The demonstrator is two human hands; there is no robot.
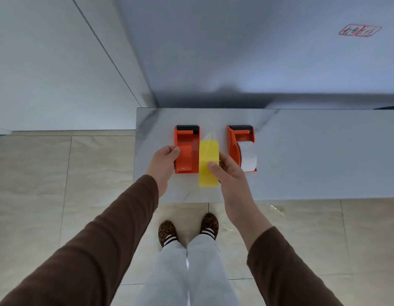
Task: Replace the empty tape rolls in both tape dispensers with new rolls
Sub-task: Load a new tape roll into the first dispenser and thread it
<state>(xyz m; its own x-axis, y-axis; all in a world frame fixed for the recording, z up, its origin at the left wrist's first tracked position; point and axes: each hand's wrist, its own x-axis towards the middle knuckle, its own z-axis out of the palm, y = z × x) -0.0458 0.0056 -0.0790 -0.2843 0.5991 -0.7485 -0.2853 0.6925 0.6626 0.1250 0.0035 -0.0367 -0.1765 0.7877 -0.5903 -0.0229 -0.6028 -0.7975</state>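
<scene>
On the worktop (313,151) stand two orange dispensers. Left hand (165,161) steadies the left dispenser (187,149), its grip clamped on the side; right hand (230,173) pinches the yellow roll (208,160) beside it. Best to line the roll's hole with the hub before pressing. The right dispenser (241,149) carries a white roll (248,156).
</scene>
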